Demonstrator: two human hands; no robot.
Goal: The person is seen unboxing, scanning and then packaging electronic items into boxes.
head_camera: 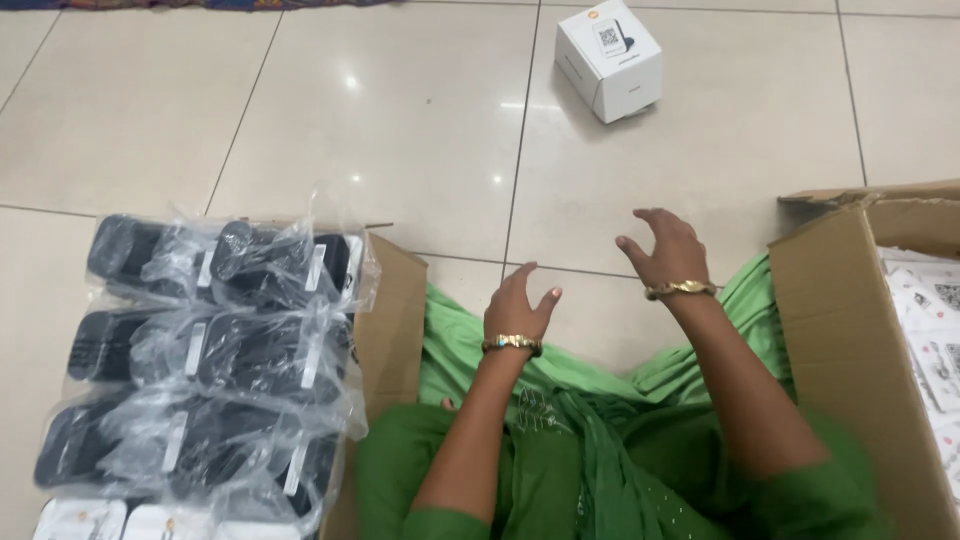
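My left hand [520, 305] hovers over the tiled floor in front of my green-clad lap, fingers apart and holding nothing. My right hand [665, 250] is raised a little farther out, fingers curled and spread, also holding nothing. Each wrist wears a gold bangle. A small white cube-shaped box [608, 58] stands on the floor well beyond both hands. Several black devices in clear plastic bags [215, 350] fill a cardboard box [392, 320] at my left.
A second cardboard box [850, 340] at my right holds white printed packs [930, 330]. Small white boxes [85, 520] lie at the bottom left. Green cloth [600, 440] covers my lap. A patterned rug edge runs along the top.
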